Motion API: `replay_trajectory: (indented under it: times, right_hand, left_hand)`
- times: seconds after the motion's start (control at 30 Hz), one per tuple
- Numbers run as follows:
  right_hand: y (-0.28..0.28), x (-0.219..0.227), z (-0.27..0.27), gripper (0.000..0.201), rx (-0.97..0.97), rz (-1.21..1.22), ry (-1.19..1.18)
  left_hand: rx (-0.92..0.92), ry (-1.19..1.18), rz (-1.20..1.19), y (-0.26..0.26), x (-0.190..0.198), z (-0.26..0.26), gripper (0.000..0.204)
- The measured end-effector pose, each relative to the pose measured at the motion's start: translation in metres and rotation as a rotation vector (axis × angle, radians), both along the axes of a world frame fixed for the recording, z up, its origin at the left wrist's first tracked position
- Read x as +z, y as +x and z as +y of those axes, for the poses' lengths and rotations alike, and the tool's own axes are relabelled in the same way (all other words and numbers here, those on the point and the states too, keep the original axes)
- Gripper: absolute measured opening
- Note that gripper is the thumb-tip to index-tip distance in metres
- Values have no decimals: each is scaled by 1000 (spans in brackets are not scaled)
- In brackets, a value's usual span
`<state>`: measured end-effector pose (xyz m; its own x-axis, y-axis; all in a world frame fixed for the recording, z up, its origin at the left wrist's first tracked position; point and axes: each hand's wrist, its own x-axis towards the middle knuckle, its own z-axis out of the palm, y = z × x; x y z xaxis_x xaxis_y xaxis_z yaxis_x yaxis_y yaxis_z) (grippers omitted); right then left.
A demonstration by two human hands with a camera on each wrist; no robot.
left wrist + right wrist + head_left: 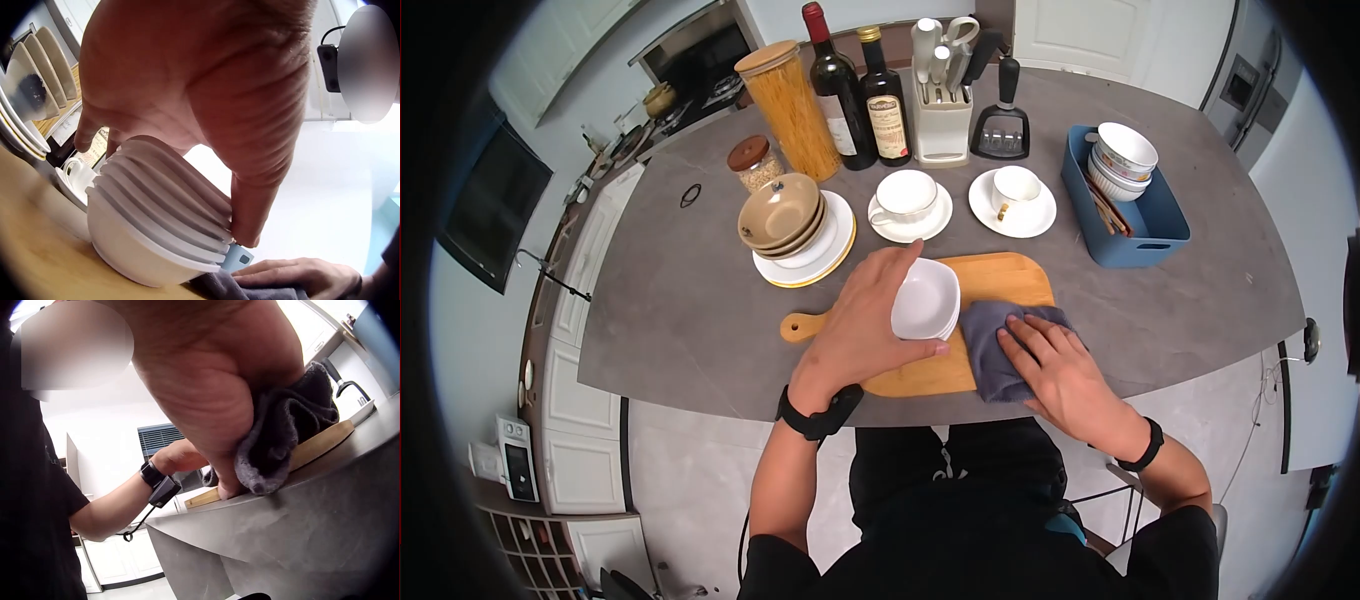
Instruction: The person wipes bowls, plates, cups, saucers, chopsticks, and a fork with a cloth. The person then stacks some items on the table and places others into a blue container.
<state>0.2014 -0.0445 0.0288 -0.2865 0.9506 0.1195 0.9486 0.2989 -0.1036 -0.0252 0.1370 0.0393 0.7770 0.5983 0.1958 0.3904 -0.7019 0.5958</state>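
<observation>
A stack of several white bowls [927, 300] stands on the wooden cutting board [1010, 270], just left of a folded grey cloth [992, 362]. My left hand [862, 320] grips the stack from the left, thumb at the near side and fingers at the far side. Seen in the left wrist view, the nested bowls [147, 219] tilt a little under the palm, with the thumb against their rims. My right hand [1055, 375] rests on the cloth, fingers extended over it. In the right wrist view the cloth [275, 450] bunches under that palm, by the board's edge.
Brown bowls [780, 212] on plates stand at the left, two white cups [905, 194] on saucers beyond the board. A blue bin [1125, 245] with bowls is at the right. Bottles [837, 100], a pasta jar [790, 110] and a knife block [942, 125] line the back.
</observation>
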Motion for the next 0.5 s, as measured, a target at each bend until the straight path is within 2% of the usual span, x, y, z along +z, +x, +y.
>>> replay_trajectory:
  times: [0.07, 0.23, 0.3, 0.37, 0.4, 0.43, 0.5]
  right_hand:
    - [3, -6, -3, 69, -2, 73, 45]
    - [17, -19, 1, 58, -33, 292, 152]
    - [22, -26, 8, 54, -162, 514, 213]
    - [32, -28, 18, 52, -223, 591, 201]
    - [37, -30, 23, 51, -281, 669, 187]
    - [42, -35, 27, 51, -272, 672, 190]
    - [55, -50, 37, 47, -412, 1172, 101]
  left_hand:
    - [-2, -68, -34, 4, 5, 0, 101]
    - [73, -64, -133, 8, 12, 3, 96]
    - [87, -50, -188, 7, 11, 5, 93]
    - [130, -240, -380, 4, 12, 4, 85]
    - [73, -241, -496, 4, 3, 9, 66]
    - [79, -233, -496, 1, 4, 6, 66]
    - [113, -811, -776, -2, 10, -4, 65]
